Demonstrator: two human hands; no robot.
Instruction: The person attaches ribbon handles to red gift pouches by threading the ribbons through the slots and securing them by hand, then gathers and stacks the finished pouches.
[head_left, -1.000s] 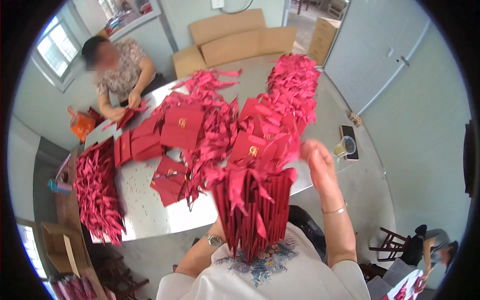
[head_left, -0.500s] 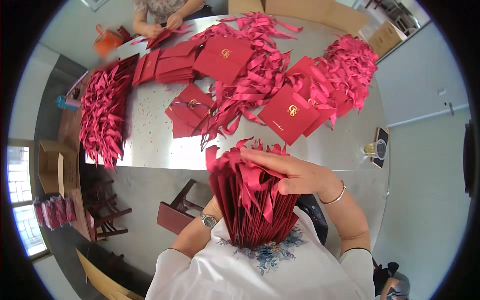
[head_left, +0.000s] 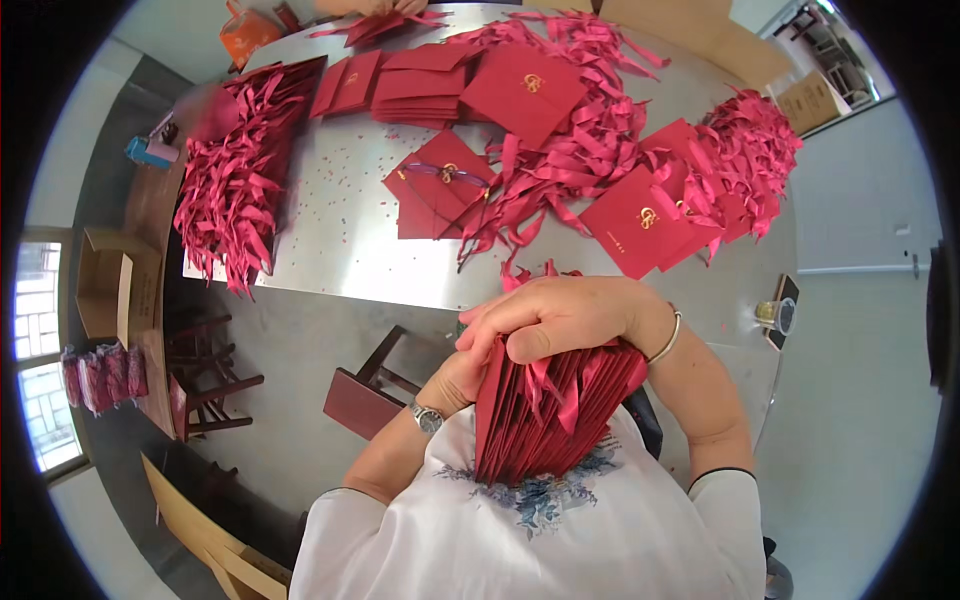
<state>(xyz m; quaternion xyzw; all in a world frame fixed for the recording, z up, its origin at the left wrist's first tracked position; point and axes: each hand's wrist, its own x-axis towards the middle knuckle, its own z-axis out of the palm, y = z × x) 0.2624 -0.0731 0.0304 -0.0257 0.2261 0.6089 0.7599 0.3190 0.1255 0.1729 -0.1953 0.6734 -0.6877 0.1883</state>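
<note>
Against my white shirt I hold a thick stack of red paper envelopes [head_left: 545, 425] with pink-red ribbons poking out at its top. My left hand [head_left: 462, 376], below a wristwatch, presses on the stack's left side; its fingers are partly hidden behind the stack and my other hand. Across the top lies my right hand [head_left: 565, 312], with its fingers curled over the ribbons toward the left edge and its thumb on the near side. Both hands meet at the stack's upper left corner.
The metal table [head_left: 360, 262] carries a ribboned bundle [head_left: 235, 190] at left, envelope piles [head_left: 420, 85], a heap of ribbons [head_left: 590, 130], eyeglasses [head_left: 447, 174] on envelopes, and a plastic cup [head_left: 775, 316] by a phone. A stool [head_left: 362, 402] stands below. Another person's hand [head_left: 408, 6] works at the far edge.
My right hand has gone from lying flat over the ribbons to curling over the stack's top, down toward my left hand. The view has shifted, so the table's things sit farther right and higher.
</note>
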